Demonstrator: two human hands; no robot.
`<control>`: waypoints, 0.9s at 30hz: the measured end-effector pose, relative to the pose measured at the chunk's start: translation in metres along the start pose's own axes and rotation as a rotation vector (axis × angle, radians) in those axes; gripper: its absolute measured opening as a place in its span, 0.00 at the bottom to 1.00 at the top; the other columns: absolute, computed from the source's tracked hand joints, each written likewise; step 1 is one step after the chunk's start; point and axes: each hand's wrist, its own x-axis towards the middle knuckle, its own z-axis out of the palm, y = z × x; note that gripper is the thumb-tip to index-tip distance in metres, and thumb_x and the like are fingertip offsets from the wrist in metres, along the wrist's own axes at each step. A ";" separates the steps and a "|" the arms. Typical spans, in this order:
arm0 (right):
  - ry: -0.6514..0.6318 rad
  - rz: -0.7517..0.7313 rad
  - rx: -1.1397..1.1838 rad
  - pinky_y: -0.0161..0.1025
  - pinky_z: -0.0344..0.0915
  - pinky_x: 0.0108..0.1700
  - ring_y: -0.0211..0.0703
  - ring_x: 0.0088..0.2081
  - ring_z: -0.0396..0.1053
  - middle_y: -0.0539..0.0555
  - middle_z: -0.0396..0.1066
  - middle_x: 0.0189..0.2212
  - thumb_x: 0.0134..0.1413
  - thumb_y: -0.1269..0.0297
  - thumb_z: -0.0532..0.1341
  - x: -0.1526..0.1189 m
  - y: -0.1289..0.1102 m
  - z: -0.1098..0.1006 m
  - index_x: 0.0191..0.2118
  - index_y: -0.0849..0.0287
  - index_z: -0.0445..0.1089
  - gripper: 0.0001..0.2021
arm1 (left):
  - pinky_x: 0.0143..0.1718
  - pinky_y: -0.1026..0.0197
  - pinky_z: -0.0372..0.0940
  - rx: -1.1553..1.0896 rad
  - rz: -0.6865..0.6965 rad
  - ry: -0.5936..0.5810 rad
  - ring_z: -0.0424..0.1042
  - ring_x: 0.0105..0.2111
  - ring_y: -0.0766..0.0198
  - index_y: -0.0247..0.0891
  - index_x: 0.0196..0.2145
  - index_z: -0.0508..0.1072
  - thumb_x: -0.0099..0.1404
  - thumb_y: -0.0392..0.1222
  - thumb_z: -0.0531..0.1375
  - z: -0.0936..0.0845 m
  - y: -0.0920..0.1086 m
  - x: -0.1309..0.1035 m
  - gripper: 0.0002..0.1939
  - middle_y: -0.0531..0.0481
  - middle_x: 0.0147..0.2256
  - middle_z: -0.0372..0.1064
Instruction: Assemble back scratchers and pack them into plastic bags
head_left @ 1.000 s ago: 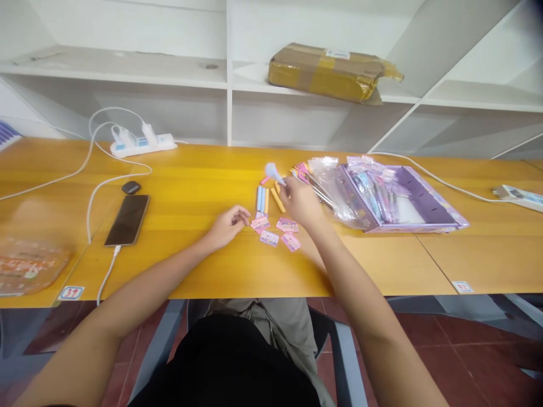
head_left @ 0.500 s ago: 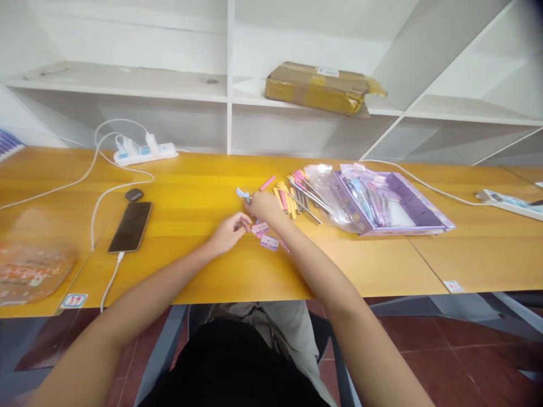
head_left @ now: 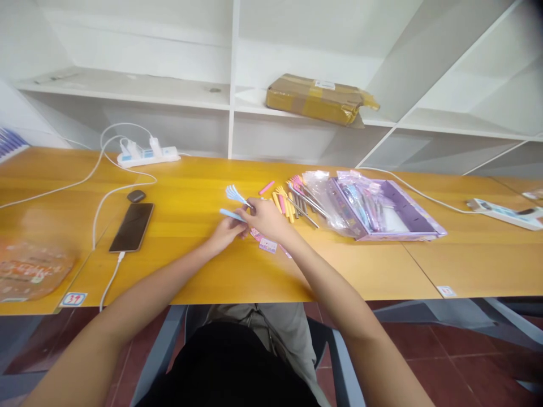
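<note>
My right hand (head_left: 268, 219) is closed around the shaft of a small back scratcher, whose light-blue claw-shaped head (head_left: 236, 194) sticks out to the left. Just below it, my left hand (head_left: 229, 234) pinches a light-blue stick-shaped handle (head_left: 231, 215) between thumb and fingers. The two hands are close together, and my right fingers are partly hidden. Under them lie small pink and purple printed cards (head_left: 268, 245). Right of my hands are several yellow and pink handles (head_left: 291, 208), metal rods (head_left: 314, 202) and more claw-shaped heads (head_left: 297, 182). A loose pink handle (head_left: 267, 187) lies behind.
A purple box (head_left: 418, 209) with bagged items and clear plastic bags (head_left: 324, 195) stands at the right. To the left are a phone (head_left: 132, 227) on a cable, a small black object (head_left: 136, 196) and a power strip (head_left: 148, 156). A taped carton (head_left: 314, 99) sits on the shelf.
The blue claw head has turned and shows its spread prongs. My left hand, which had curled fingers with nothing visible in them, now holds the light-blue handle. The view has shifted slightly.
</note>
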 end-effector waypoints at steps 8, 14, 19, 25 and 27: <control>0.115 0.002 0.081 0.37 0.56 0.35 0.41 0.28 0.63 0.46 0.66 0.24 0.73 0.51 0.56 -0.003 0.042 0.006 0.32 0.54 0.65 0.17 | 0.27 0.63 0.64 -0.047 -0.100 0.047 0.71 0.24 0.66 0.38 0.37 0.71 0.56 0.39 0.63 0.000 0.005 -0.002 0.10 0.54 0.26 0.73; 0.048 0.062 -0.194 0.39 0.58 0.37 0.49 0.35 0.76 0.55 0.81 0.35 0.76 0.53 0.54 -0.025 0.032 0.043 0.53 0.55 0.74 0.15 | 0.32 0.62 0.66 -0.022 -0.115 0.075 0.71 0.27 0.65 0.38 0.33 0.73 0.55 0.42 0.64 0.003 0.003 -0.001 0.08 0.52 0.27 0.73; 0.029 0.101 -0.285 0.40 0.62 0.40 0.53 0.41 0.80 0.59 0.84 0.42 0.78 0.59 0.51 -0.033 0.026 0.047 0.59 0.56 0.72 0.17 | 0.36 0.59 0.71 -0.106 -0.107 0.040 0.73 0.30 0.63 0.39 0.33 0.72 0.52 0.40 0.61 0.004 0.006 -0.004 0.09 0.51 0.29 0.74; 0.018 0.125 -0.266 0.40 0.64 0.40 0.55 0.41 0.81 0.59 0.84 0.43 0.75 0.57 0.54 -0.031 0.028 0.052 0.59 0.55 0.72 0.16 | 0.31 0.58 0.70 -0.221 -0.190 0.040 0.71 0.25 0.63 0.39 0.33 0.70 0.49 0.37 0.59 0.003 0.011 -0.005 0.10 0.52 0.27 0.71; 0.026 0.114 -0.232 0.40 0.63 0.40 0.54 0.40 0.80 0.58 0.84 0.42 0.75 0.57 0.55 -0.031 0.030 0.051 0.57 0.54 0.73 0.15 | 0.32 0.58 0.70 -0.238 -0.205 0.035 0.73 0.26 0.62 0.39 0.34 0.71 0.48 0.37 0.59 0.002 0.012 -0.005 0.12 0.51 0.28 0.72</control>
